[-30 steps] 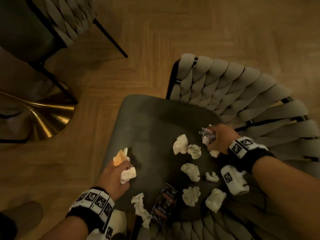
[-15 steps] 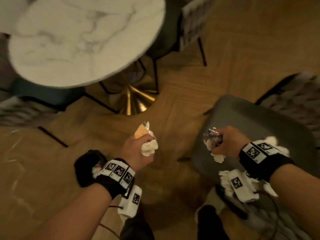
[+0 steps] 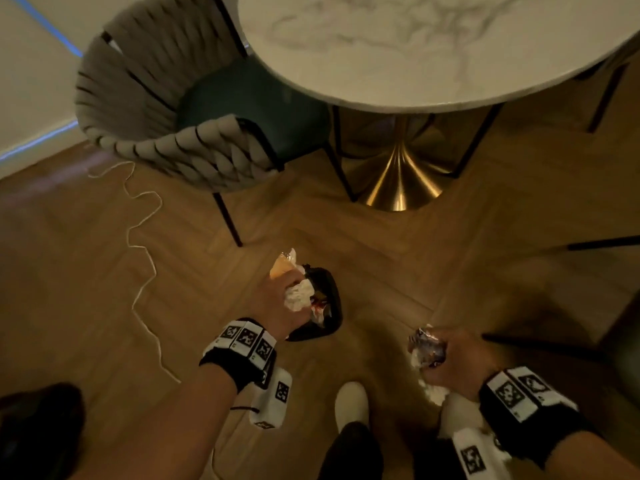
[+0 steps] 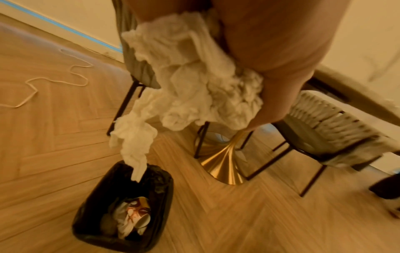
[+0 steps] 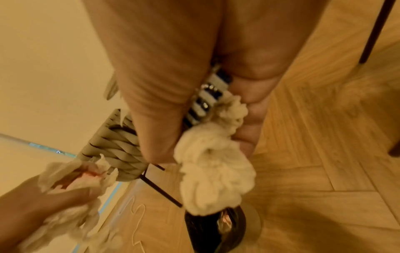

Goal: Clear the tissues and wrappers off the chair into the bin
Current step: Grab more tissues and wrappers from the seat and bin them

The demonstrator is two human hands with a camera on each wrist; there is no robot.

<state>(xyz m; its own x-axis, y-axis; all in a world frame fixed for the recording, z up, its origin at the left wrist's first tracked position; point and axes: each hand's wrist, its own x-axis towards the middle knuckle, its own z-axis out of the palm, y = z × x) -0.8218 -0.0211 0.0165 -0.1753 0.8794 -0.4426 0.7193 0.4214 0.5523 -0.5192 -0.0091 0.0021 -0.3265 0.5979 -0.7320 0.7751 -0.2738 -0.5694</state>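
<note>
Soft paper, shiny foil, polished brass

Crumpled matt tissue point(image 4: 194, 82); glossy crinkled wrapper point(image 3: 426, 345); bin point(image 4: 160, 179) lined in glossy black plastic; wood floor point(image 3: 86, 271); marble table point(image 3: 415, 46).

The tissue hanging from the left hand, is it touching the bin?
Cannot tell. In the left wrist view the tissue's tail overlaps the bin rim, but it may hang above it. The head view hides it behind the left hand.

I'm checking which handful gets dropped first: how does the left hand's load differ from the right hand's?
The left hand holds its tissues and an orange wrapper over the black bin; the right hand is off to the side, over bare floor. The right hand's load is a shiny striped wrapper with a tissue wad. Both hands grip tight.
</note>
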